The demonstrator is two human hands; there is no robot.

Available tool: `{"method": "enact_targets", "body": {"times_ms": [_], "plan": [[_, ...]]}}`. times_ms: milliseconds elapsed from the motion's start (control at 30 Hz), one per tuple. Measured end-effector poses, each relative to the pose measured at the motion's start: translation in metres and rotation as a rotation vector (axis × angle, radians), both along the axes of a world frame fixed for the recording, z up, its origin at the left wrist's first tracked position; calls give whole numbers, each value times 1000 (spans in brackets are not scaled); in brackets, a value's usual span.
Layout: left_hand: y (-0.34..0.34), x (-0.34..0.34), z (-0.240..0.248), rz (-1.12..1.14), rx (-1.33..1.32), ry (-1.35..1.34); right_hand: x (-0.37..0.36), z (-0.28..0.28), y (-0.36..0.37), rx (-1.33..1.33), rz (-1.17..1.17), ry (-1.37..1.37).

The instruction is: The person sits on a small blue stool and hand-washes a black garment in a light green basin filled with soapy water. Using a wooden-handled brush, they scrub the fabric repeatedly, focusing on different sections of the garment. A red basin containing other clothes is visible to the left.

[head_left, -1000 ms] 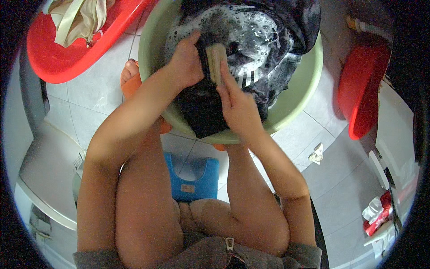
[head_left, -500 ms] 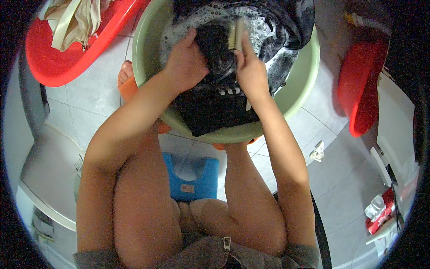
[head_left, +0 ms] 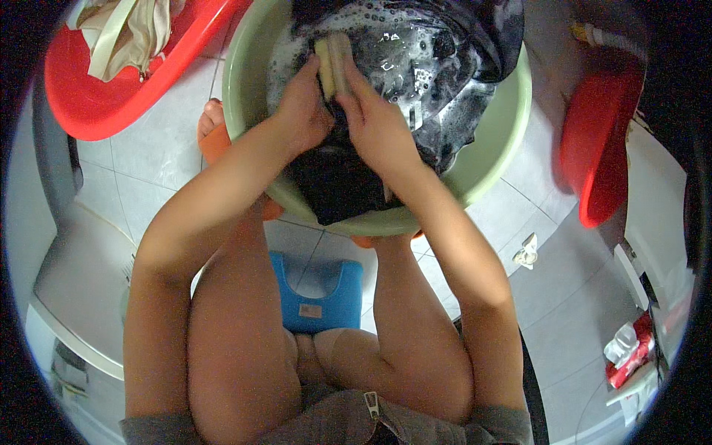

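A pale green basin (head_left: 512,119) stands between my legs with soapy water and a wet black garment (head_left: 334,185) in it. My right hand (head_left: 378,133) is closed on a scrubbing brush (head_left: 340,63) with pale bristles. The brush is tilted, its bristles facing left, close beside my left hand. Bunched black cloth is gripped in my left hand (head_left: 302,111), on the basin's left side; some of its fingers are hidden. Foam and bubbles lie over the cloth to the right of the brush.
A red tub (head_left: 81,111) holding beige cloth stands at the far left. Another red basin (head_left: 601,148) leans at the right. Below the green basin sits a blue plastic stool (head_left: 319,297). A crumpled white scrap (head_left: 526,252) lies on the tiled floor.
My right hand has moved left with the brush, from the middle of the foam to beside my left hand. My left hand has shifted slightly and stays on the cloth.
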State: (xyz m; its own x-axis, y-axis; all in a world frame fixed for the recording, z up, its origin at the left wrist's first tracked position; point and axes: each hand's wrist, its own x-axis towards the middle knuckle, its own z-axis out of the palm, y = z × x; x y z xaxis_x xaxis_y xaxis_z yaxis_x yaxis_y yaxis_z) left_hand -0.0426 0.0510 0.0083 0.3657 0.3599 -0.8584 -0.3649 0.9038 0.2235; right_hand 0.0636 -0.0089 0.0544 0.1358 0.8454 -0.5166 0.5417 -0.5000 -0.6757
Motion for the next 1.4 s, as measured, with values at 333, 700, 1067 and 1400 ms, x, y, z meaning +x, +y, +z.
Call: {"method": "enact_targets", "body": {"times_ms": [333, 700, 1067, 1400], "plan": [[13, -11, 17, 15, -43, -198, 6, 36, -53, -221, 90, -17], [-5, 2, 22, -249, 301, -82, 12, -16, 16, 108, -57, -37], [9, -8, 28, 5, 15, -166, 1, 44, -54, -287, 64, -5], [-2, -1, 26, -56, -16, -196, 10, -19, 4, 159, 35, -163]]}}
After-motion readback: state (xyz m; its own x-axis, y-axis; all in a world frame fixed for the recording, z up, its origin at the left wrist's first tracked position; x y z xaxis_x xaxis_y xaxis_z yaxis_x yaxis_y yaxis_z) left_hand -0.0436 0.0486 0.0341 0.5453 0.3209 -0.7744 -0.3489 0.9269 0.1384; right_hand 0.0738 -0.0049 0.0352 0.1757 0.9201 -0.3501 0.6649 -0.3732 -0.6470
